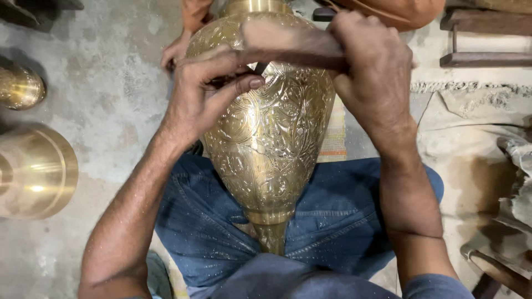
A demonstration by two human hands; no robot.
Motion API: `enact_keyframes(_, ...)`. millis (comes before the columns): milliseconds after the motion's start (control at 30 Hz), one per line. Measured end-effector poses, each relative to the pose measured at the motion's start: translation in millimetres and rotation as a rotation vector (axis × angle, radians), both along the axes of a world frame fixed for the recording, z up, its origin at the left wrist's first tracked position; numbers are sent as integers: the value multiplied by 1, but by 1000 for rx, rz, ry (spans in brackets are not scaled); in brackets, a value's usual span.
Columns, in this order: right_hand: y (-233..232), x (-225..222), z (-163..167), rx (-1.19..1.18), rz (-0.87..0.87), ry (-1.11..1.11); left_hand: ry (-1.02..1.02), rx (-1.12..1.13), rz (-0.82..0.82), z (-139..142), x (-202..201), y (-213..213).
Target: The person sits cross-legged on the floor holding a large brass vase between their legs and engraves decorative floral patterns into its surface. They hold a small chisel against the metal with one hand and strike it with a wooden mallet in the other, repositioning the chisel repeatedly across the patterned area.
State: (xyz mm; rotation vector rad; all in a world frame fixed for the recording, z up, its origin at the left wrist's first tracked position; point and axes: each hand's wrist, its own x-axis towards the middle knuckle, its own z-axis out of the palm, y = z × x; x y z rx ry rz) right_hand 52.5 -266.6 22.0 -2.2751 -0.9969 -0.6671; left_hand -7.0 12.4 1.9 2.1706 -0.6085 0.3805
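Observation:
A large engraved brass vase (pixel 271 149) lies across my lap, narrow end toward me, over my blue jeans (pixel 343 216). My left hand (pixel 205 91) rests on the vase's upper left side, its fingers pinching a small dark chisel (pixel 260 68) against the metal. My right hand (pixel 371 66) grips a brown wooden mallet (pixel 288 43), which is blurred and sits just above the chisel's head. My bare foot (pixel 176 51) shows beyond the vase at the top.
Two plain brass vessels (pixel 36 171) (pixel 19 87) stand on the concrete floor at the left. A wooden stand (pixel 487 39) is at the top right, crumpled cloth (pixel 476 133) at the right, and a woven mat (pixel 334 138) under my legs.

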Motion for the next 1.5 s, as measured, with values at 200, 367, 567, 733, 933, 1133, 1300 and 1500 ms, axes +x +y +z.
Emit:
enact_keyframes(200, 6, -3, 8, 29, -19, 15, 26, -53, -20, -1, -5, 1)
enact_keyframes(367, 8, -7, 13, 96, 31, 290, 70, -15, 53, -2, -4, -1)
enact_keyframes(567, 10, -10, 11, 46, -78, 362, 63, -44, 38, 0, -8, -2)
enact_keyframes(733, 11, -10, 10, 381, 252, 523, 109, -116, -12, 4, -7, -4)
enact_keyframes(933, 16, -12, 9, 385, 182, 592, 134, -54, 36, 8, -10, -3)
enact_keyframes(1133, 17, -14, 7, 355, 159, 525, 136, -74, 8, 4, -7, -3)
enact_keyframes(1300, 16, -11, 4, 126, 16, 217, 107, -75, -17, 2, -9, -2)
enact_keyframes(1500, 16, -15, 5, 122, -38, 158, 97, -45, 3, 6, -10, -3)
